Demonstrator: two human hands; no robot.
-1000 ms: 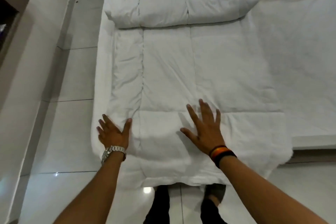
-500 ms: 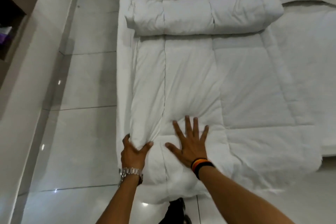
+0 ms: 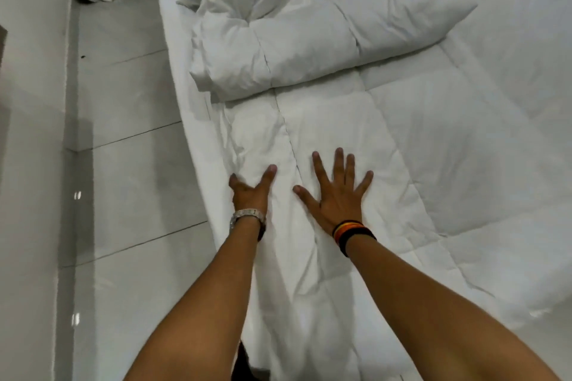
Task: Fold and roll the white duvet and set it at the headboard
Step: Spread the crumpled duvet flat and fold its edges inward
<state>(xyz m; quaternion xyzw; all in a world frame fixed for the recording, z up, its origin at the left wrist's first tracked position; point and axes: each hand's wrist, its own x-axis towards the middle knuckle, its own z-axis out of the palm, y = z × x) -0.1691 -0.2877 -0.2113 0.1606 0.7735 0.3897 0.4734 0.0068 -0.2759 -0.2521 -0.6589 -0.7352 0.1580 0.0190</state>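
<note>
Head view: right hand [image 3: 337, 192] lies flat, fingers spread wide, palm down on the duvet [image 3: 387, 145]. Left hand [image 3: 251, 192] pinches a fold of the duvet's left edge between thumb and fingers. A watch [image 3: 247, 217] sits on the left wrist, bands [image 3: 353, 230] on the right. Farther up the bed [image 3: 526, 40], the duvet's far end is rolled; tiled floor [image 3: 123, 164] lies left.
</note>
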